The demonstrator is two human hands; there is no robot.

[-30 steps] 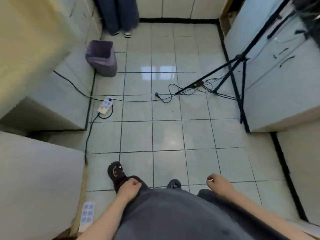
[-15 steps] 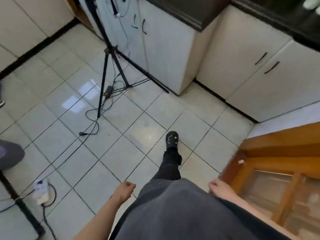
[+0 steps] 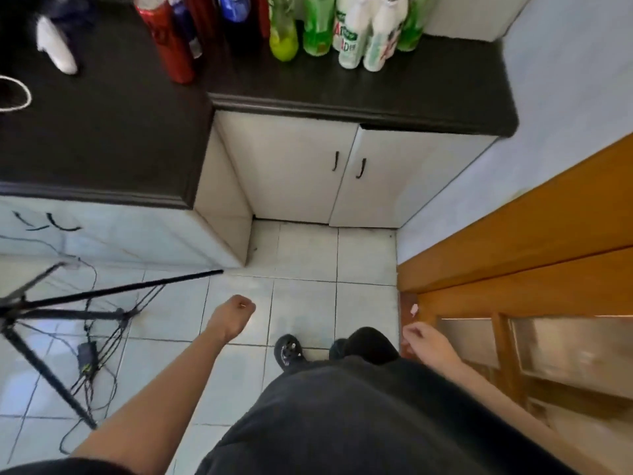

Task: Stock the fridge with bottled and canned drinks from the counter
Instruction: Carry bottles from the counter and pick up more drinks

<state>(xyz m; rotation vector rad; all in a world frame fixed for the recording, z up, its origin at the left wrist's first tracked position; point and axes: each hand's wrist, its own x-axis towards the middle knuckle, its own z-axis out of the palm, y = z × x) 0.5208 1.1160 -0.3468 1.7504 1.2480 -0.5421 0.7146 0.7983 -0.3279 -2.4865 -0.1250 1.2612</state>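
Tiled kitchen floor (image 3: pixel 305 258), black counter (image 3: pixel 411 94) bearing drink bottles (image 3: pixel 351 39), left hand (image 3: pixel 234 315) fisted, empty, right hand (image 3: pixel 428 339) relaxed

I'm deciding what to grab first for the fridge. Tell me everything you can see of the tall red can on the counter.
The tall red can is a slim cylinder, glossy like metal, with dark markings too blurred to read. It stands upright on the black countertop at the left end of the drinks row, and its top reaches the picture's edge. A dark blue drink stands right behind it, perhaps touching. Neither the left hand nor the right hand touches it.
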